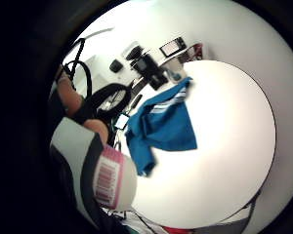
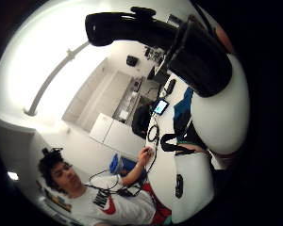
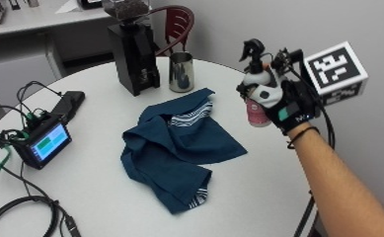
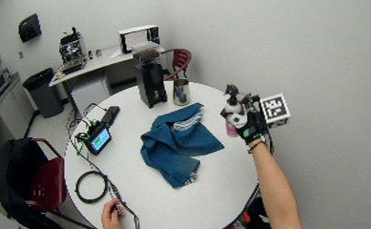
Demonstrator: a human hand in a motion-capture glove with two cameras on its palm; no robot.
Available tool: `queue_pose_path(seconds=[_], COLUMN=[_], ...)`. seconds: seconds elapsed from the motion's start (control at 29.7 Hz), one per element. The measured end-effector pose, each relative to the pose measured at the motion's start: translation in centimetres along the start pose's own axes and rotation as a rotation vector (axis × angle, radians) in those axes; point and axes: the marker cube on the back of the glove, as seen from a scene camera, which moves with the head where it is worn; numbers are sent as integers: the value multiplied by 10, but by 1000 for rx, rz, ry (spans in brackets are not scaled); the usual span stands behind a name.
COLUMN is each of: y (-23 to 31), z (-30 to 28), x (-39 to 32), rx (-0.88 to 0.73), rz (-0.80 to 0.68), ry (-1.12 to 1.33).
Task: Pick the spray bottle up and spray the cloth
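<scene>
A crumpled blue cloth [image 3: 178, 148] with white stripes lies in the middle of the round white table [image 3: 99, 192]. My gloved right hand [image 3: 287, 106] grips a white spray bottle [image 3: 258, 96] with a pink base and black trigger head. It holds the bottle upright in the air over the table's right edge, nozzle toward the cloth. In the little finger side palm view the bottle's pink barcode label [image 1: 109, 180] sits close to the palm and the cloth [image 1: 162, 126] lies beyond it. In the wide outside view, hand [image 4: 252, 123], bottle [image 4: 234, 114] and cloth [image 4: 177, 143] show likewise.
A black coffee grinder [image 3: 131, 47] and a steel cup [image 3: 181, 72] stand at the table's far edge behind the cloth. A small screen [image 3: 44, 142] with cables [image 3: 20, 212] sits at the left. A red chair [image 3: 177, 24] stands behind the table. A bare hand [image 4: 112, 217] rests at the near edge.
</scene>
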Motion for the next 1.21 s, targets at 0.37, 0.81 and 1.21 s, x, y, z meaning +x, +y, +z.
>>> queue_pose_path(seconds=[0.37, 0.81, 1.21], y=[44, 24, 9], z=[78, 57, 38], x=[70, 45, 7], rx=[-341, -309, -283], rz=[177, 157, 118], ry=[125, 17, 43])
